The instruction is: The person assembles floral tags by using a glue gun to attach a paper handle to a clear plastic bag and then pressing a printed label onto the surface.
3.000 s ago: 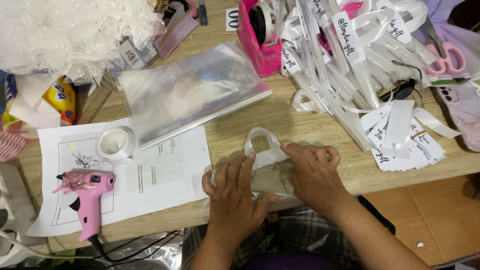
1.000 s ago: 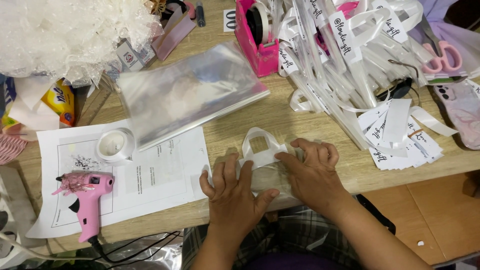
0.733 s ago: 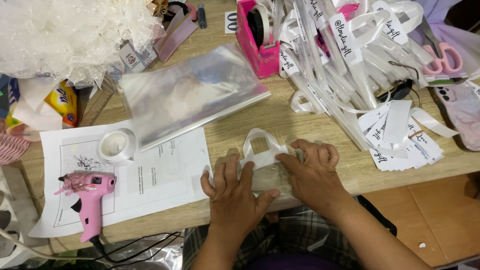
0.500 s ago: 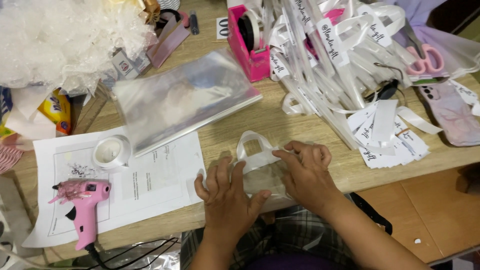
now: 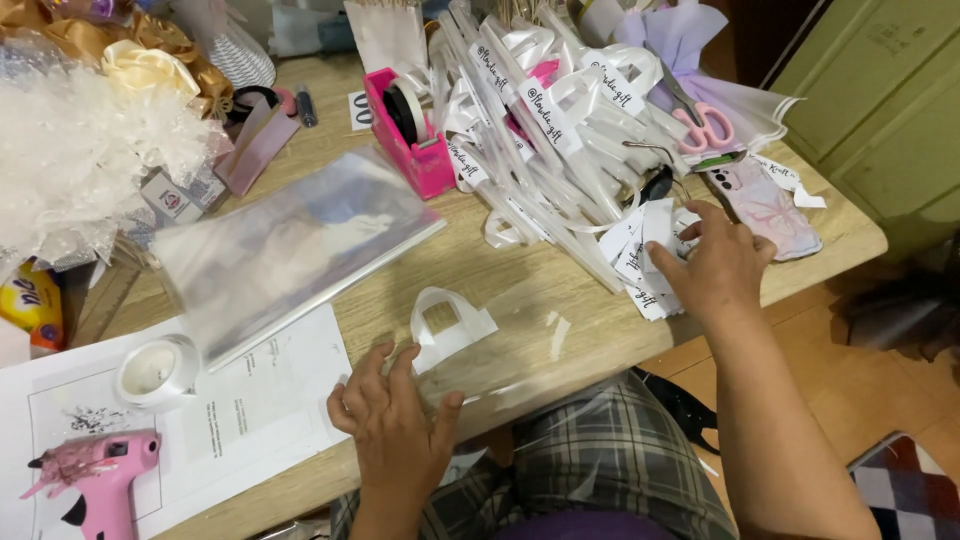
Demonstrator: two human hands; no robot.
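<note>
Two hands have parted: left hand [image 5: 395,425] stays flat, apparently on a clear bag with white handle [image 5: 447,325], while right hand [image 5: 715,265], fingers spread, has reached the paper labels [image 5: 640,240].

A home craft or gift-wrapping corner: the wooden counter [image 5: 500,270] is crowded with a pink hot-glue gun [image 5: 95,475], a pink tape dispenser [image 5: 410,130], pink-handled scissors [image 5: 705,125], clear cellophane sheets [image 5: 290,245], white ribbon strips [image 5: 560,130] and crinkled bubble wrap [image 5: 80,160]; tiled floor beside it.
</note>
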